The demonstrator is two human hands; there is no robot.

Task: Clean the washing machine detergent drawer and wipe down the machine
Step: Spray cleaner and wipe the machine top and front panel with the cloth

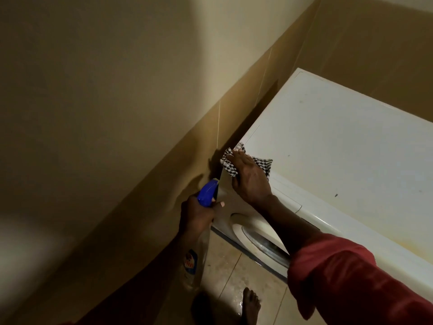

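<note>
The white washing machine point(339, 141) fills the right of the view, its round door point(260, 240) below. My right hand point(249, 177) presses a black-and-white checked cloth point(263, 165) flat against the machine's front left top corner. My left hand point(196, 214) grips a clear spray bottle point(195, 259) with a blue trigger head point(208, 192), held upright in the gap between the machine's left side and the wall. The detergent drawer front lies under my right forearm and looks closed.
A tan tiled wall point(140, 184) runs close along the machine's left side and behind it. The tiled floor point(229, 277) below looks wet, with my bare foot point(250, 306) on it. The machine top carries a few dark specks.
</note>
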